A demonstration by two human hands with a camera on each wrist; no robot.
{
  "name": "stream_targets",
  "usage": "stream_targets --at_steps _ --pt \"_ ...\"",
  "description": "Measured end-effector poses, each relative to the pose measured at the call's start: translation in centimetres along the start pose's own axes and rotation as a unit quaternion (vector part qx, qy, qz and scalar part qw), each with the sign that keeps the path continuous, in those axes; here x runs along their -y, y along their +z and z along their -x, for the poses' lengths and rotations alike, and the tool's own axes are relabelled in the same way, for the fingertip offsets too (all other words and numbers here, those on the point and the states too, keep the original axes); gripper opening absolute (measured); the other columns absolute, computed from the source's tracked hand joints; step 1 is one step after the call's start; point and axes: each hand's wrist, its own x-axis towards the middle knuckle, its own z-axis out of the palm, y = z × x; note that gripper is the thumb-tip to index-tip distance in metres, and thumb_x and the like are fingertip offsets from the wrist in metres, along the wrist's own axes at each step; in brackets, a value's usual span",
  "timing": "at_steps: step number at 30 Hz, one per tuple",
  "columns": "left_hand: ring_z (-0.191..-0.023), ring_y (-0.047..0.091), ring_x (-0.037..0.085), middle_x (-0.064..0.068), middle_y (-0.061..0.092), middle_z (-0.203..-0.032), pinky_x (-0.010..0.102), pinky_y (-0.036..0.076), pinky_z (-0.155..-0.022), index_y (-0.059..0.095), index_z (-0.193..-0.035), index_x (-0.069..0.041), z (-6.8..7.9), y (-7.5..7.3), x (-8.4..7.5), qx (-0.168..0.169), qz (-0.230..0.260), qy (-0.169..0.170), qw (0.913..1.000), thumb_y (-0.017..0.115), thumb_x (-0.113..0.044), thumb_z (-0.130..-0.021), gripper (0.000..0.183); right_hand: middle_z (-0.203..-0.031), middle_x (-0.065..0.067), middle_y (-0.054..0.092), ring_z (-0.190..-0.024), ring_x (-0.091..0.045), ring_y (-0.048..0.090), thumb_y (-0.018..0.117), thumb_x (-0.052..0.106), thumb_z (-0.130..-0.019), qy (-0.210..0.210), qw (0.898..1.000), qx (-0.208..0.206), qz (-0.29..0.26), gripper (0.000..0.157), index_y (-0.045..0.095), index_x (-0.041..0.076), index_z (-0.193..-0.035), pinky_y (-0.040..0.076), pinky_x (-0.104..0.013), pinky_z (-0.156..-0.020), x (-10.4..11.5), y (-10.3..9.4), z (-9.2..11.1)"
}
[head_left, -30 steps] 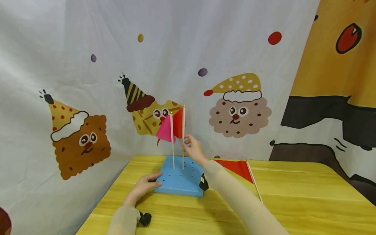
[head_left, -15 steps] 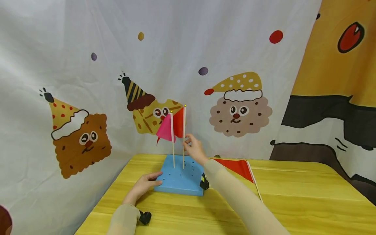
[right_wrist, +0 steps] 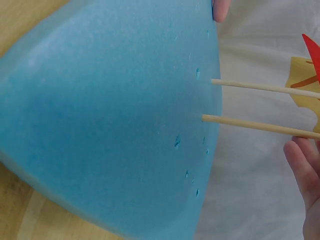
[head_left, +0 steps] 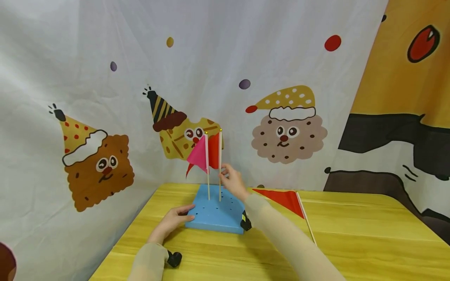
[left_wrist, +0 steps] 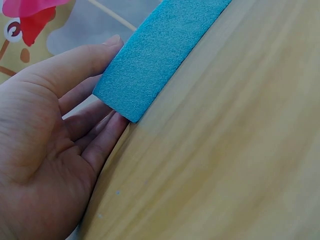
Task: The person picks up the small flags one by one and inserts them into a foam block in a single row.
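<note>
A blue foam block pricked with small holes lies on the table. My left hand grips its left edge, the thumb at the top and the other fingers along the side. Two flags stand upright in the block: a pink one and, just right of it, a red one. With its thumb and fingertips my right hand pinches the red flag's wooden stick. In the right wrist view that stick's lower end meets the foam, close by the other stick.
Another red flag lies flat on the wooden table, to the right behind my right forearm. A printed cloth with cartoon biscuits hangs along the back and left side of the table.
The red flag's top has sunk slightly, with my right hand a little lower on its stick. My left hand stays on the block, and the view has shifted slightly.
</note>
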Motion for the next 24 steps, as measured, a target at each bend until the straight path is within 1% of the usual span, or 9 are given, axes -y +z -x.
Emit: stream_targets --at_steps 2,7,8,12,14,16,18,21,24 --pt "-0.135 0.038 0.037 0.016 0.047 -0.144 0.052 0.037 -0.105 0.056 -0.138 -0.008 -0.1 0.0 0.0 0.001 0.001 0.002 1.0 0.071 -0.024 -0.09 0.053 -0.091 -0.008 0.062 -0.065 -0.022 0.065 0.061 0.009 -0.096 -0.006 1.0 -0.003 0.001 0.027 0.055 0.008 -0.122 0.056 -0.029 -0.054 0.0 -0.1 0.0" --pt "-0.136 0.037 0.037 0.016 0.046 -0.145 0.051 0.036 -0.106 0.055 -0.139 -0.007 -0.2 0.2 0.0 0.007 0.005 0.005 1.0 0.072 -0.024 -0.09 0.054 -0.09 -0.008 0.063 -0.071 -0.034 0.067 0.062 0.009 -0.096 -0.014 1.0 0.001 0.004 0.028 0.056 0.006 -0.123 0.055 -0.03 -0.056 -0.1 -0.2 0.0" --pt "-0.136 0.037 0.038 0.016 0.046 -0.145 0.051 0.036 -0.106 0.055 -0.139 -0.007 -0.2 0.2 0.0 0.009 0.006 0.006 0.9999 0.071 -0.024 -0.09 0.054 -0.09 -0.008 0.064 -0.072 -0.034 0.067 0.062 0.01 -0.096 -0.014 1.0 0.002 0.007 0.029 0.056 0.006 -0.124 0.056 -0.03 -0.057 -0.2 -0.2 0.0" --pt "-0.136 0.037 0.038 0.016 0.045 -0.146 0.051 0.036 -0.106 0.054 -0.14 -0.007 -0.2 0.4 0.1 0.015 0.01 0.009 0.9998 0.071 -0.023 -0.091 0.054 -0.092 -0.008 0.065 -0.071 -0.026 0.067 0.064 0.013 -0.095 -0.007 1.0 0.005 0.022 0.032 0.056 0.005 -0.125 0.056 -0.03 -0.061 -0.3 -0.2 0.0" --pt "-0.135 0.038 0.038 0.017 0.045 -0.145 0.051 0.036 -0.106 0.054 -0.14 -0.007 -0.2 0.5 0.1 0.015 0.009 0.011 0.9998 0.071 -0.023 -0.091 0.054 -0.093 -0.008 0.065 -0.071 -0.018 0.066 0.064 0.013 -0.095 -0.006 0.999 0.005 0.032 0.034 0.056 0.004 -0.126 0.056 -0.03 -0.063 -0.4 -0.3 0.1" --pt "-0.135 0.038 0.037 0.016 0.045 -0.145 0.051 0.036 -0.106 0.054 -0.14 -0.007 -0.2 0.6 0.1 0.017 0.008 0.011 0.9998 0.071 -0.023 -0.091 0.055 -0.094 -0.007 0.066 -0.073 -0.017 0.066 0.065 0.015 -0.094 0.001 0.999 0.006 0.038 0.035 0.056 0.004 -0.127 0.056 -0.03 -0.065 -0.5 -0.4 0.1" --pt "-0.134 0.039 0.038 0.017 0.045 -0.145 0.051 0.037 -0.105 0.054 -0.14 -0.007 -0.1 0.5 0.1 0.017 0.006 0.013 0.9998 0.07 -0.023 -0.091 0.055 -0.097 -0.007 0.066 -0.076 -0.018 0.066 0.065 0.017 -0.094 0.011 0.999 0.007 0.042 0.037 0.055 0.006 -0.128 0.056 -0.031 -0.066 -0.5 -0.7 0.3" --pt "-0.134 0.039 0.037 0.016 0.045 -0.145 0.051 0.038 -0.105 0.054 -0.14 -0.007 0.0 0.3 0.1 0.016 0.005 0.013 0.9998 0.07 -0.023 -0.091 0.055 -0.101 -0.006 0.064 -0.079 -0.021 0.066 0.065 0.017 -0.094 0.033 0.999 0.011 0.031 0.038 0.056 0.009 -0.13 0.055 -0.03 -0.065 -0.7 -1.6 0.8" --pt "-0.134 0.039 0.038 0.016 0.045 -0.146 0.051 0.038 -0.105 0.054 -0.14 -0.007 0.1 0.0 0.1 0.012 0.004 0.015 0.9998 0.071 -0.024 -0.09 0.055 -0.105 -0.008 0.064 -0.082 -0.031 0.065 0.066 0.015 -0.094 0.047 0.999 0.009 0.004 0.037 0.058 0.009 -0.13 0.055 -0.034 -0.062 -0.8 -3.2 1.6"
